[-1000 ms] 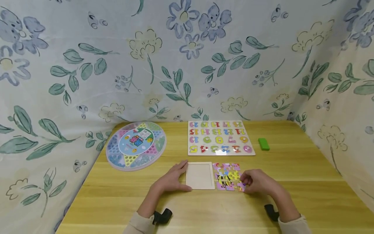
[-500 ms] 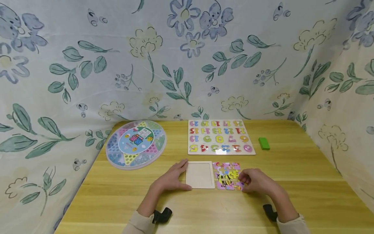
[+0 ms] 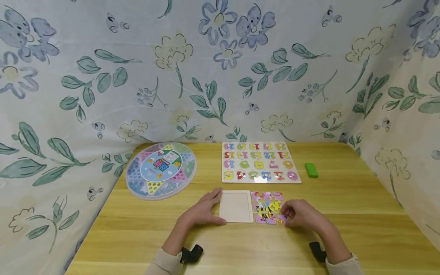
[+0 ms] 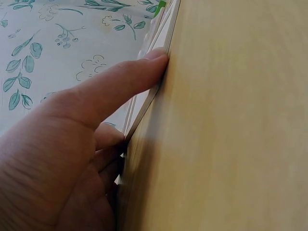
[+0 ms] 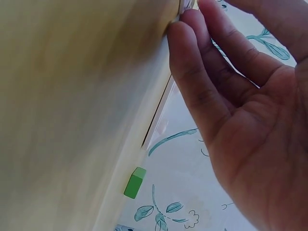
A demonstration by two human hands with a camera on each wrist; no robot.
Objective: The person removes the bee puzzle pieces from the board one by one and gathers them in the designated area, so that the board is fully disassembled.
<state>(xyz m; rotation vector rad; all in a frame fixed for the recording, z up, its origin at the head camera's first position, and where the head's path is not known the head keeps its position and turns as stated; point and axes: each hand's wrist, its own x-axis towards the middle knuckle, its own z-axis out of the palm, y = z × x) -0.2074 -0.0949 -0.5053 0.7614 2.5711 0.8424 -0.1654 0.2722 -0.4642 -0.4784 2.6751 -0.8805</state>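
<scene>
A pale wooden puzzle tray [image 3: 235, 206], with a raised rim and no pieces in it, lies flat on the table. My left hand [image 3: 205, 209] holds it by its left side, the thumb [image 4: 149, 65] against the near edge and the fingers at the far left corner. Right beside the tray is a pink and yellow jigsaw puzzle [image 3: 266, 206] with a bee-like picture, its pieces loosely fitted together. My right hand [image 3: 302, 215] has its curled fingertips at the puzzle's lower right puzzle piece [image 3: 282, 218], partly covering it.
Behind the tray lies a number puzzle board [image 3: 259, 162]. A green block [image 3: 311, 170] is to its right. At the back left sits a round Chinese checkers board [image 3: 160, 171]. Floral cloth [image 3: 206, 76] hangs behind the wooden table [image 3: 137, 236].
My right hand has shifted slightly left, bringing the lower right puzzle piece closer against the others. My left hand and the tray stay in place.
</scene>
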